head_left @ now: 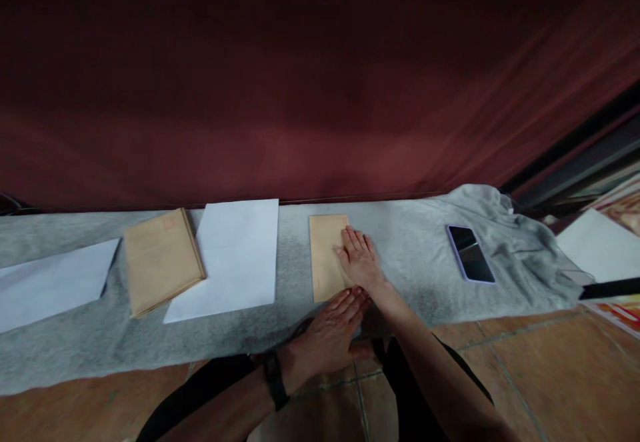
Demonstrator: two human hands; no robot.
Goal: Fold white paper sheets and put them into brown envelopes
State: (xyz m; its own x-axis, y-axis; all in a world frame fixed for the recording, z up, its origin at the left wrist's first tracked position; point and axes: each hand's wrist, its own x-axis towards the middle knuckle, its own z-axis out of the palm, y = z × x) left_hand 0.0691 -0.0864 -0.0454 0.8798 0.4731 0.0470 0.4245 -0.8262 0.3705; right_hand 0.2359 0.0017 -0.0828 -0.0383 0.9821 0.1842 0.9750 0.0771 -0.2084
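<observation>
A single brown paper envelope lies flat on the grey cloth. My right hand rests on its right side, fingers stretched out and pointing away from me. My left hand, with a dark band on the wrist, lies at the envelope's near right corner, fingers extended and meeting my right wrist. To the left, a white sheet of paper sits partly under a stack of brown envelopes. Further left lies another stretch of white paper.
Grey cloth covers the long, narrow surface. A phone with a lilac edge lies to the right, near bunched cloth. Dark red fabric hangs behind. Printed papers and a white sheet are at far right. Below is tiled floor.
</observation>
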